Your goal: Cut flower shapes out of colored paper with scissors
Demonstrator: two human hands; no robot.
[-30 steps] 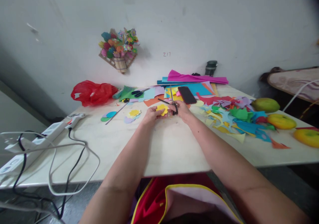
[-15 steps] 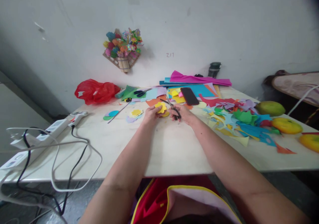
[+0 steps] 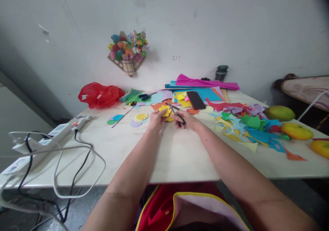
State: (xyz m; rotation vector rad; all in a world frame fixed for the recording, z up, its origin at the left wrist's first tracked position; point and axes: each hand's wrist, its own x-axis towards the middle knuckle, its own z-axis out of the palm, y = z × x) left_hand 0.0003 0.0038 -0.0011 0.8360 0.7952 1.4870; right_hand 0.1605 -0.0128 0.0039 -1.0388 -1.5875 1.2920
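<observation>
A yellow paper flower (image 3: 163,111) with a scalloped edge is pinched in my left hand (image 3: 156,119), above the middle of the table. My right hand (image 3: 187,120) grips a pair of dark-handled scissors (image 3: 181,118), their blades reaching left to the flower's right edge. Whether the blades touch the paper I cannot tell. Just under the flower shows more yellow paper (image 3: 169,119). Left of my left hand lies another yellow flower cutout (image 3: 141,117) on pale purple paper. Behind my right hand rests a black phone (image 3: 195,100) on coloured sheets.
Coloured paper scraps (image 3: 246,121) spread over the table's right side, beside several mangoes (image 3: 296,131). A second pair of scissors (image 3: 145,96) and a red plastic bag (image 3: 100,94) lie at the back left. A power strip (image 3: 56,131) with loose cables runs along the left edge.
The scissors have turned, and their blades now point left toward the flower's edge. My left hand has barely moved; the whole view has shifted slightly.
</observation>
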